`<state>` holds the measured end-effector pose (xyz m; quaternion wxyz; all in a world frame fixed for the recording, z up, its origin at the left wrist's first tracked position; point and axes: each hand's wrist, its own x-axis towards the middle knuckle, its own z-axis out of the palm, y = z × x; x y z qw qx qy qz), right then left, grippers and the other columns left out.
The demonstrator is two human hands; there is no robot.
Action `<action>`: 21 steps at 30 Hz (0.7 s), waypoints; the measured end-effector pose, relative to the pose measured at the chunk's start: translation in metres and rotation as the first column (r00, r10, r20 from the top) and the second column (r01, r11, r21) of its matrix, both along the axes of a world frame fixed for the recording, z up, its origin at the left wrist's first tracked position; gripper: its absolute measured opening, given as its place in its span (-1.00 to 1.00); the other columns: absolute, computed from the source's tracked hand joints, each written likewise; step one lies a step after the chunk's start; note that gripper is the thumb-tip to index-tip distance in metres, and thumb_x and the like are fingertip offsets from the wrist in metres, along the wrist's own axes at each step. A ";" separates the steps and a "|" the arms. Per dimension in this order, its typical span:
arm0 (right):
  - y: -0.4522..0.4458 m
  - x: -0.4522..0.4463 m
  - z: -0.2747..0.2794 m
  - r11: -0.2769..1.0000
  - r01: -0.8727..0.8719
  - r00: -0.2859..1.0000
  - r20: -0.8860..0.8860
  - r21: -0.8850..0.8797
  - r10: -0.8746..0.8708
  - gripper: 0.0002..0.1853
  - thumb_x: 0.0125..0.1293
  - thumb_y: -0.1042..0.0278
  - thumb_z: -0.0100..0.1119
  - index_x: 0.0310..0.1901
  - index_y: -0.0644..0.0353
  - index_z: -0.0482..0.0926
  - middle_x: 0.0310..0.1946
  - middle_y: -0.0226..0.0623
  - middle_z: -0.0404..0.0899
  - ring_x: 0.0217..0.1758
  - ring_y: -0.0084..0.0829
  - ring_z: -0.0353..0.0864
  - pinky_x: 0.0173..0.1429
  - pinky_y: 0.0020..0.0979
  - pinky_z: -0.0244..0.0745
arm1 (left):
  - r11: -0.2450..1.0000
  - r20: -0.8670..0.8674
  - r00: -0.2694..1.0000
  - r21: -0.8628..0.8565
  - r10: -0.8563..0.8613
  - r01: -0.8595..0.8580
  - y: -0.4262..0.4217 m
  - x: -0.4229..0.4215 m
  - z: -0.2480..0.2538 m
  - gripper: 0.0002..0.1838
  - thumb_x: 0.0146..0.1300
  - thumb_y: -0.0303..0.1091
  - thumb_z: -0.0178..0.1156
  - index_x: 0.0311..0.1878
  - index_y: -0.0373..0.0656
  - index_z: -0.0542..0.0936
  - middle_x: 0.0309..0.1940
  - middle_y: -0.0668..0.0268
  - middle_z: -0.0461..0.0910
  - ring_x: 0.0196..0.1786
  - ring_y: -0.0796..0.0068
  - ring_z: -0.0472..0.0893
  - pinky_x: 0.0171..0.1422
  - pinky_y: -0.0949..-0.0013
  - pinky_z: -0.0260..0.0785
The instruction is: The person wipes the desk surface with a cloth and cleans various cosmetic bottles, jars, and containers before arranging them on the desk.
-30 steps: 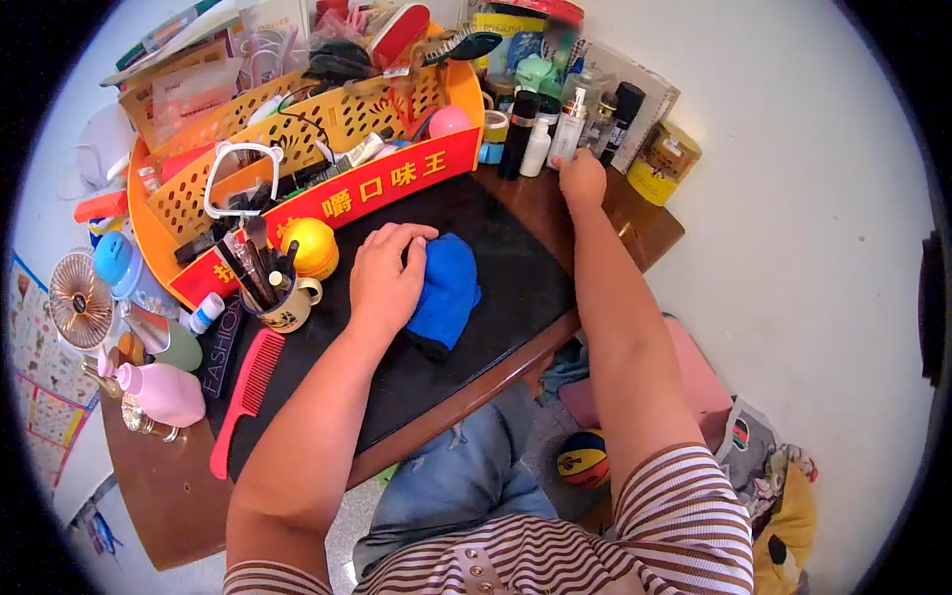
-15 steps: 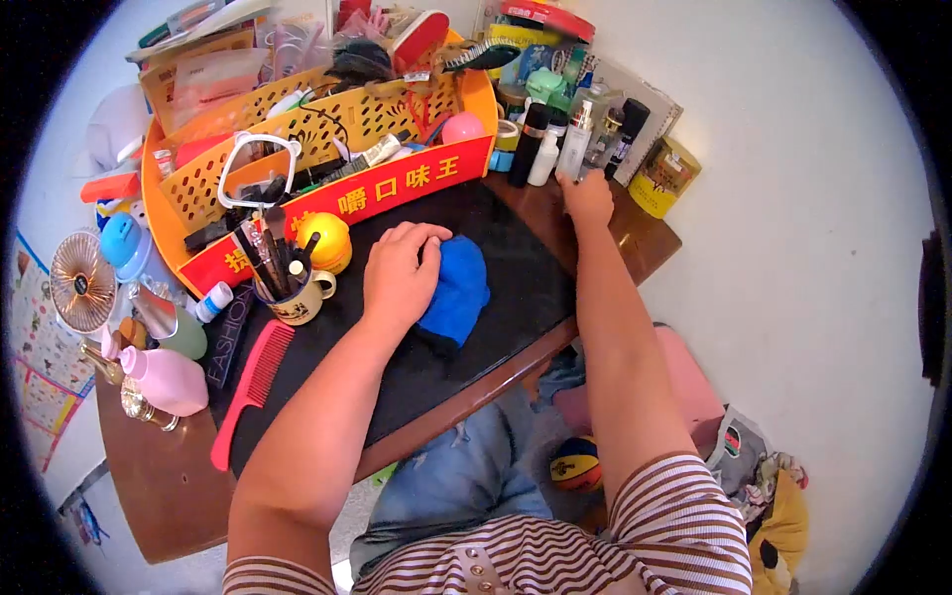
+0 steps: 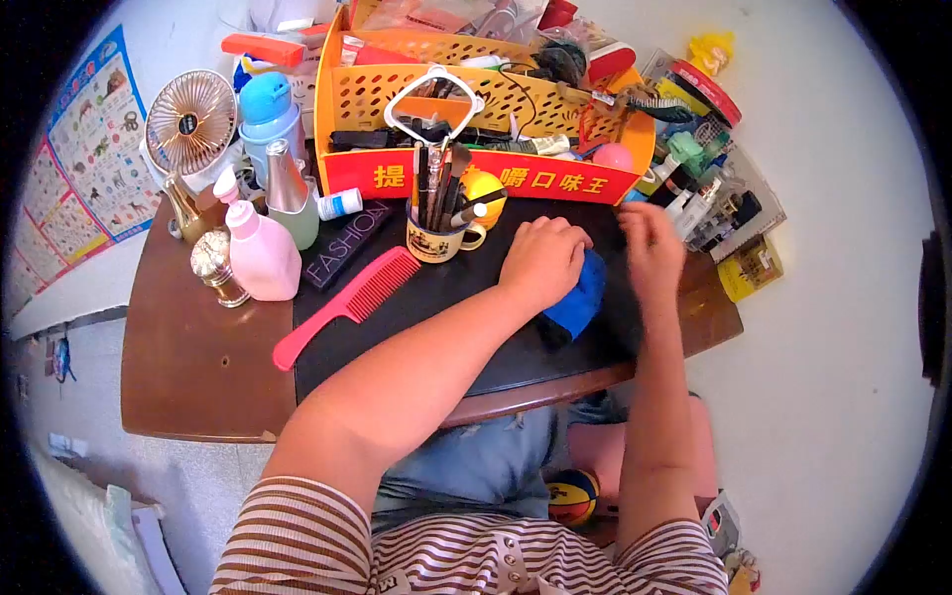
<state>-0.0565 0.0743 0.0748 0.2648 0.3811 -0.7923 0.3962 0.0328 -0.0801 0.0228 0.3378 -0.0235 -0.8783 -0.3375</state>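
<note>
My left hand [image 3: 545, 260] is closed over the edge of a blue cloth [image 3: 580, 302] on the black desk mat, with its fingers bent and most of the cloth showing to the right of the thumb. To the right, my right hand [image 3: 654, 253] hovers over the mat's right edge, fingers loosely bent and apart, nothing visible in them. It is slightly blurred. Nearest to it stand several bottles, among them a clear pump bottle [image 3: 699, 206]. Left of my left hand are a mug [image 3: 433, 243] of makeup brushes and a pink comb [image 3: 362, 297].
An orange basket [image 3: 486, 178] with a red front and a white-framed mirror [image 3: 433, 99] stands at the back. On the left are a pink pump bottle [image 3: 263, 253], a small fan [image 3: 191, 121] and a blue-lidded bottle [image 3: 268, 109]. A yellow tin [image 3: 751, 268] is at the right edge.
My right hand has left the clear pump bottle and drawn back toward the cloth. My left hand stays on the cloth. The view has turned left, so the desk things appear further right.
</note>
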 end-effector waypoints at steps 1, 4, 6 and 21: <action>-0.017 0.020 0.003 0.989 -0.145 0.985 0.099 0.018 0.142 -0.84 0.35 0.47 0.23 -0.07 0.21 0.68 -0.24 -0.18 0.71 -0.13 -0.29 0.73 -0.04 -0.32 0.60 | 1.000 -0.001 1.000 0.007 0.000 0.000 0.001 -0.001 -0.001 -0.81 0.29 -0.29 0.16 -0.16 -0.08 0.71 -0.18 0.19 0.69 0.04 0.06 0.62 0.12 0.02 0.40; -0.057 0.062 0.015 0.942 -0.225 0.968 -0.056 0.250 0.246 -0.78 0.31 0.26 0.31 -0.10 0.16 0.73 -0.18 -0.21 0.74 -0.12 -0.14 0.72 -0.03 -0.17 0.60 | 0.989 0.309 0.945 0.133 -0.109 0.071 -0.003 0.007 0.017 -0.68 0.26 -0.22 0.20 0.03 -0.10 0.66 0.07 0.13 0.64 0.24 0.08 0.53 0.28 0.10 0.35; -0.075 0.072 0.023 0.920 -0.202 0.975 -0.023 0.336 0.223 -0.76 0.28 0.25 0.33 -0.10 0.16 0.73 -0.19 -0.20 0.74 -0.12 -0.15 0.72 -0.03 -0.19 0.60 | 0.990 0.138 0.988 0.127 -0.073 0.055 -0.003 0.005 -0.002 -0.61 0.26 -0.20 0.20 0.13 -0.09 0.60 0.13 0.11 0.60 0.28 0.06 0.50 0.33 0.11 0.33; -0.124 0.086 0.028 0.751 -0.144 0.977 0.214 0.644 0.003 -0.70 0.29 0.04 0.22 -0.13 0.02 0.77 -0.22 -0.06 0.73 -0.12 0.00 0.73 0.03 0.00 0.60 | 0.985 0.057 0.996 -0.155 -0.069 0.077 -0.007 -0.020 -0.023 -0.76 0.43 -0.21 0.06 0.01 0.03 0.67 -0.06 0.18 0.62 0.08 0.12 0.55 0.26 0.02 0.32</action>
